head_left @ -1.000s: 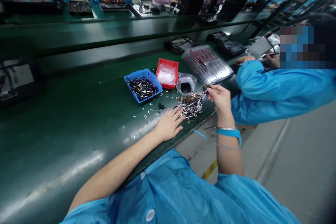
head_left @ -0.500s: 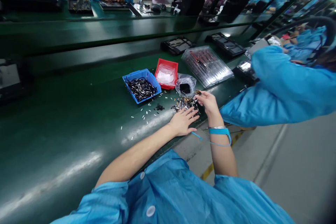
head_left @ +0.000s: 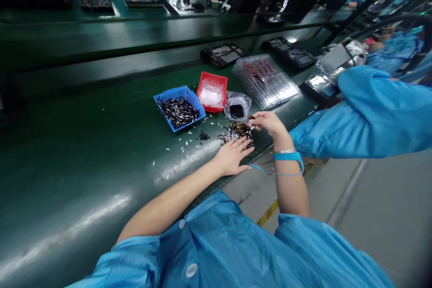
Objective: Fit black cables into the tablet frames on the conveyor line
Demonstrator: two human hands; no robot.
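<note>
My left hand [head_left: 232, 156] lies flat with spread fingers at the near edge of a pile of small black, silver and gold cable parts [head_left: 232, 131]. At the pile's right side, my right hand [head_left: 268, 122] pinches a small dark-and-gold cable piece [head_left: 251, 121] between thumb and fingers; its exact shape is too small to tell. Behind the pile sits a clear plastic bag [head_left: 237, 106] with something black inside. A blue bin [head_left: 199, 107] full of short black cables stands to the left, beside a red bin [head_left: 220, 109] holding a clear bag of whitish contents.
Tiny white strips [head_left: 184, 148] and small black bits [head_left: 204, 136] are scattered on the green bench [head_left: 101, 153]. Stacked clear trays [head_left: 270, 82] and black devices [head_left: 222, 55] stand farther back. A co-worker's blue sleeve [head_left: 364, 117] reaches in at the right, close to my right arm.
My right hand has shifted slightly, its wrist moving a little right, still pinching at the pile. My left hand stays flat. The co-worker's sleeve at the right has moved rightward.
</note>
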